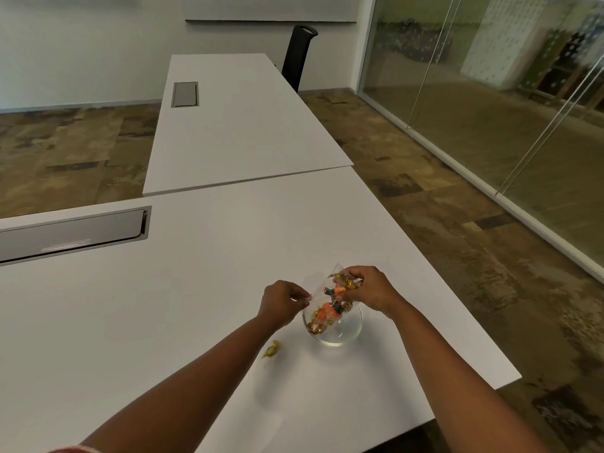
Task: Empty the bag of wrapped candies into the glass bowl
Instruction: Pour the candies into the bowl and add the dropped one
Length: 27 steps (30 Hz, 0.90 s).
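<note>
1. Head view. Clear bag [322,291] held over the glass bowl [349,328], which sits on the white table [196,289], toward its right edge.
2. Left hand [282,304]: grip closed to a pinch on the bag's left edge, fingers curled.
3. Right hand [366,291]: grip closed around the bag's upper right part, bunching film and a few gold candies under the fingers.
4. Candies [327,313], orange and gold wrappers, show partly in the bag and partly low in the bowl's left side. Through clear film and glass I cannot tell exactly which are already out.
5. One stray candy [272,349] lies on the table, left of the bowl and near the left forearm; it is blurred.
6. Judgement: pouring is under way, not finished.
7. To do it well: keep the bag mouth inside the rim, not beside it; raise the closed end with the right hand so candies slide down; let the left pinch hold the mouth open. Shake gently, since the film is slippery and the bowl looks light. The stray piece likely needs picking up afterwards.
</note>
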Available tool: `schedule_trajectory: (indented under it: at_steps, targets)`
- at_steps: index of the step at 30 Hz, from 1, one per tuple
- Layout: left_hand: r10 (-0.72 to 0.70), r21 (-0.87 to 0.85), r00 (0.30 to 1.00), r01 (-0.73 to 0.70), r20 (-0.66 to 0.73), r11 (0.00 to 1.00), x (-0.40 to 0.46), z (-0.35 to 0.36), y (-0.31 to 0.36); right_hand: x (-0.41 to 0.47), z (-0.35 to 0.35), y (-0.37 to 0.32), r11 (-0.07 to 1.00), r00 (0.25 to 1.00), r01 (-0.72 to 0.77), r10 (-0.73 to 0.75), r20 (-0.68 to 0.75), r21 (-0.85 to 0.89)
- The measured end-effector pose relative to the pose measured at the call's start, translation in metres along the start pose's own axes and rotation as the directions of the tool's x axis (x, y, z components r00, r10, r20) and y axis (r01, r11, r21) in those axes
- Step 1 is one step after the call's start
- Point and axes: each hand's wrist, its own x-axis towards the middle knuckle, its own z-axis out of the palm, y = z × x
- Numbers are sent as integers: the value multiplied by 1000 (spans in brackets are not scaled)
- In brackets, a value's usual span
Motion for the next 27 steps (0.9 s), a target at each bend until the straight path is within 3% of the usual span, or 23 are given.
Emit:
schedule_trajectory:
  at_steps: [17,27]
  targets:
    - [21,38,999,-22,43,999,5,7,-5,0,-2,-6,995,999,9,-5,38,-96]
    - [-2,-46,997,5,72,999,-1,0,-15,2,2,-8,986,998,60,-57,24,-153]
